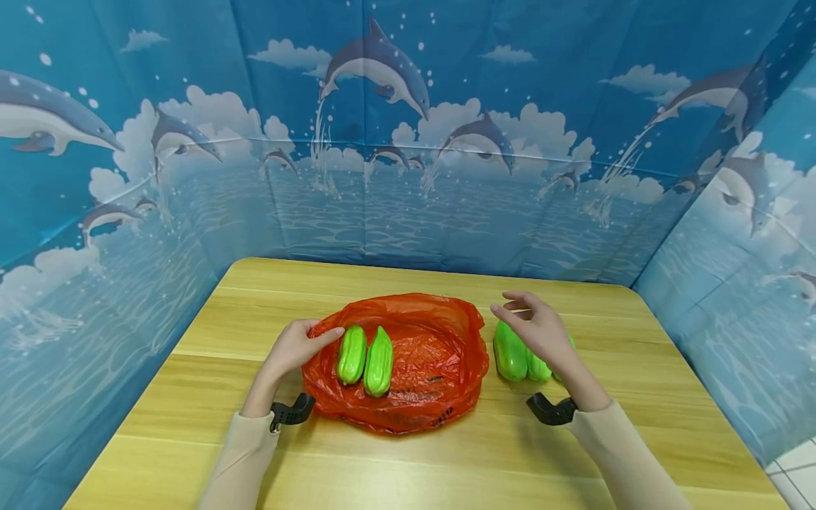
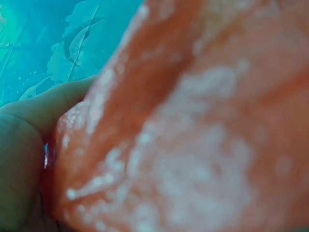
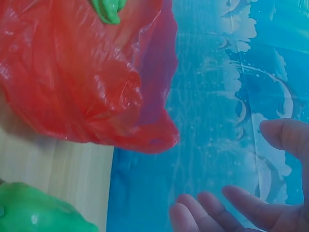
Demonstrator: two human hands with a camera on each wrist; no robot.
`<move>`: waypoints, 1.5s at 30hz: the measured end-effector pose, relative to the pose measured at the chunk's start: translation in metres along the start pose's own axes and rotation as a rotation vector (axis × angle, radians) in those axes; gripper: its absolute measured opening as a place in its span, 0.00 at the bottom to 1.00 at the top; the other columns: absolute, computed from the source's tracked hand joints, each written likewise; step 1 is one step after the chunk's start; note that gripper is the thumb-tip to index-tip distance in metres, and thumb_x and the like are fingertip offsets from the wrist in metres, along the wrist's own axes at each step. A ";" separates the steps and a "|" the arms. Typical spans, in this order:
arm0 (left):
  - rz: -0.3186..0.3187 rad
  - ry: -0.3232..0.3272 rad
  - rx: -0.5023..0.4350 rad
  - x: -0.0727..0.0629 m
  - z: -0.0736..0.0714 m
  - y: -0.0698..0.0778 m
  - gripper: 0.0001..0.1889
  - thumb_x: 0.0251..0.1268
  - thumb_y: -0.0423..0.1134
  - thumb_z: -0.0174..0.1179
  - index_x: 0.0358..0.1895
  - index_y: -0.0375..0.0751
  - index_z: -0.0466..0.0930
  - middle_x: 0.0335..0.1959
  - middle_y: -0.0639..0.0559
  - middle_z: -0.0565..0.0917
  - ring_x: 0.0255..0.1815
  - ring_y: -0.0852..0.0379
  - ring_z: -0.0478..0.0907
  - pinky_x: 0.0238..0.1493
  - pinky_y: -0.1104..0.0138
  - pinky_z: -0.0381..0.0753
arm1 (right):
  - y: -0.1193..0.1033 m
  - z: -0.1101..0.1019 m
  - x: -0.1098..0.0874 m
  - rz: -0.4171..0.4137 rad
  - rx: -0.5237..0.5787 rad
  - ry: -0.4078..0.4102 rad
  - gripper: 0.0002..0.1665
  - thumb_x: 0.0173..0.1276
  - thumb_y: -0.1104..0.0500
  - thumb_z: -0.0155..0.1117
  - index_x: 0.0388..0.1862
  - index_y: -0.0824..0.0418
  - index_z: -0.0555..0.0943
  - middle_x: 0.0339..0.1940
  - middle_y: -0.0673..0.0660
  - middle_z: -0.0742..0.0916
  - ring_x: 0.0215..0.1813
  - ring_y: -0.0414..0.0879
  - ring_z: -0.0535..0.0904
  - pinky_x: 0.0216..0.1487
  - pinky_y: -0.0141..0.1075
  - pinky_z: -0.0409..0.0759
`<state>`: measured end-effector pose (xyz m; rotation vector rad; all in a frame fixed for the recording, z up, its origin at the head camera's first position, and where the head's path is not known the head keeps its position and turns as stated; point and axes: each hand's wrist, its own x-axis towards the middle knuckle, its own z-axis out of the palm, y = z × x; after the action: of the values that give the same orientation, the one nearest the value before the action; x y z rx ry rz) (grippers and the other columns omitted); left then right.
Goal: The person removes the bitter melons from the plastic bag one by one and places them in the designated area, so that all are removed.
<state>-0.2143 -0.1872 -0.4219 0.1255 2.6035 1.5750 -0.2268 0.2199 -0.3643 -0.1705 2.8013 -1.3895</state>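
**Bag (image 1: 428,354) held by left hand (image 1: 302,347), right hand (image 1: 538,329) holding nothing**

The left hand pinches the red plastic rim, thumb over the edge, other fingers mostly hidden. Just beside that thumb, inside the bag, two green vegetables (image 1: 379,365) lie side by side. The right hand is relaxed, fingers loosely parted and slightly bent. Nearest it, on the desk (image 1: 408,474) outside the bag, lie more green vegetables (image 1: 510,354), partly hidden by that hand and forearm. The step in hand looks like loading the bag; the next move seems to call for the right hand to lower and grasp one of those outside. Beyond both hands hangs a dolphin-printed curtain (image 1: 408,212).
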 end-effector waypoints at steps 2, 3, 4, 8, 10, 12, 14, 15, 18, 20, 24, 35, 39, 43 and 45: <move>-0.001 0.000 0.002 0.000 0.000 0.000 0.22 0.61 0.55 0.62 0.27 0.36 0.76 0.16 0.48 0.77 0.17 0.51 0.78 0.23 0.63 0.78 | -0.002 0.002 0.001 -0.002 0.016 -0.020 0.43 0.63 0.33 0.58 0.68 0.59 0.67 0.56 0.61 0.77 0.57 0.58 0.74 0.52 0.51 0.75; -0.001 0.000 0.004 0.000 0.000 0.000 0.22 0.61 0.55 0.62 0.27 0.36 0.76 0.16 0.48 0.77 0.17 0.51 0.78 0.23 0.63 0.77 | -0.003 0.002 0.002 -0.004 0.024 -0.031 0.43 0.63 0.33 0.58 0.68 0.58 0.67 0.56 0.61 0.77 0.56 0.57 0.74 0.51 0.51 0.75; -0.002 0.000 0.007 0.000 0.000 0.000 0.22 0.61 0.55 0.62 0.27 0.36 0.76 0.16 0.48 0.77 0.17 0.51 0.78 0.23 0.63 0.77 | -0.004 0.003 0.003 -0.006 0.031 -0.039 0.43 0.63 0.33 0.58 0.68 0.58 0.67 0.56 0.61 0.77 0.56 0.57 0.74 0.51 0.51 0.75; -0.002 0.002 0.012 0.000 0.000 -0.001 0.22 0.61 0.55 0.62 0.27 0.37 0.76 0.16 0.48 0.76 0.17 0.51 0.78 0.22 0.64 0.77 | -0.009 0.006 0.006 -0.014 0.041 -0.072 0.43 0.63 0.33 0.58 0.67 0.58 0.67 0.56 0.61 0.77 0.56 0.56 0.74 0.51 0.50 0.75; -0.001 0.000 0.011 0.000 0.000 -0.001 0.22 0.61 0.55 0.62 0.27 0.37 0.76 0.16 0.48 0.76 0.17 0.51 0.78 0.23 0.64 0.77 | -0.012 0.007 0.007 -0.015 0.039 -0.084 0.42 0.63 0.34 0.58 0.67 0.58 0.67 0.56 0.60 0.77 0.56 0.56 0.74 0.51 0.50 0.75; 0.003 -0.002 0.010 0.001 0.000 -0.001 0.22 0.61 0.55 0.62 0.27 0.37 0.76 0.16 0.49 0.76 0.17 0.51 0.78 0.23 0.63 0.77 | -0.015 0.008 0.008 -0.021 0.038 -0.095 0.41 0.64 0.35 0.59 0.67 0.58 0.67 0.56 0.61 0.77 0.56 0.56 0.74 0.51 0.50 0.74; 0.005 -0.003 0.012 0.001 0.000 -0.001 0.22 0.61 0.55 0.62 0.27 0.37 0.76 0.15 0.49 0.76 0.17 0.51 0.78 0.23 0.63 0.77 | -0.018 0.009 0.009 -0.029 0.040 -0.106 0.41 0.64 0.36 0.59 0.67 0.59 0.67 0.56 0.61 0.78 0.55 0.56 0.75 0.51 0.50 0.75; 0.007 -0.004 0.014 0.001 0.000 -0.001 0.22 0.62 0.55 0.62 0.27 0.37 0.76 0.15 0.49 0.76 0.17 0.51 0.78 0.23 0.63 0.77 | -0.019 0.010 0.010 -0.029 0.040 -0.114 0.41 0.64 0.35 0.59 0.67 0.59 0.67 0.56 0.61 0.78 0.55 0.56 0.75 0.51 0.50 0.75; 0.008 -0.002 0.014 0.001 0.000 0.000 0.22 0.61 0.55 0.62 0.27 0.37 0.77 0.16 0.48 0.77 0.17 0.51 0.78 0.23 0.63 0.78 | -0.024 0.012 0.012 -0.038 0.032 -0.142 0.41 0.64 0.35 0.60 0.67 0.60 0.68 0.56 0.61 0.78 0.55 0.55 0.75 0.50 0.49 0.75; 0.005 -0.001 0.012 0.001 0.000 0.000 0.22 0.61 0.55 0.62 0.27 0.37 0.77 0.16 0.48 0.77 0.17 0.51 0.78 0.23 0.63 0.78 | -0.026 0.014 0.014 -0.041 0.032 -0.164 0.41 0.63 0.36 0.60 0.66 0.60 0.68 0.56 0.61 0.78 0.55 0.55 0.76 0.50 0.50 0.75; 0.005 0.000 0.014 0.000 0.000 0.000 0.23 0.60 0.56 0.62 0.27 0.37 0.76 0.15 0.48 0.77 0.17 0.51 0.78 0.23 0.63 0.78 | -0.032 0.018 0.016 -0.046 0.025 -0.202 0.40 0.63 0.36 0.61 0.65 0.60 0.70 0.56 0.61 0.78 0.54 0.55 0.76 0.50 0.50 0.75; 0.005 -0.007 0.009 0.000 0.000 -0.001 0.24 0.60 0.57 0.62 0.26 0.37 0.75 0.15 0.48 0.76 0.17 0.51 0.78 0.23 0.63 0.78 | -0.043 0.033 0.022 -0.049 -0.001 -0.288 0.40 0.63 0.37 0.61 0.65 0.60 0.69 0.58 0.59 0.78 0.57 0.55 0.74 0.51 0.49 0.75; 0.009 -0.008 0.016 0.000 0.001 -0.001 0.24 0.60 0.57 0.62 0.25 0.37 0.75 0.14 0.49 0.75 0.17 0.51 0.78 0.23 0.63 0.77 | -0.046 0.040 0.025 -0.050 -0.005 -0.323 0.42 0.63 0.36 0.62 0.67 0.60 0.68 0.58 0.59 0.78 0.56 0.54 0.74 0.51 0.50 0.75; 0.009 -0.007 0.020 0.000 0.001 -0.001 0.24 0.60 0.57 0.62 0.25 0.36 0.74 0.14 0.49 0.75 0.17 0.51 0.78 0.23 0.63 0.77 | -0.049 0.046 0.027 -0.052 -0.012 -0.348 0.41 0.63 0.37 0.62 0.67 0.59 0.68 0.56 0.58 0.78 0.55 0.54 0.74 0.50 0.49 0.75; 0.010 -0.007 0.019 0.000 0.001 -0.001 0.24 0.60 0.57 0.62 0.25 0.36 0.75 0.15 0.49 0.75 0.17 0.51 0.78 0.23 0.63 0.77 | -0.051 0.049 0.027 -0.056 -0.016 -0.362 0.40 0.64 0.37 0.61 0.67 0.60 0.68 0.57 0.59 0.78 0.56 0.54 0.73 0.51 0.49 0.75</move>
<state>-0.2140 -0.1869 -0.4230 0.1451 2.6174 1.5498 -0.2465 0.1477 -0.3520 -0.4539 2.5259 -1.2033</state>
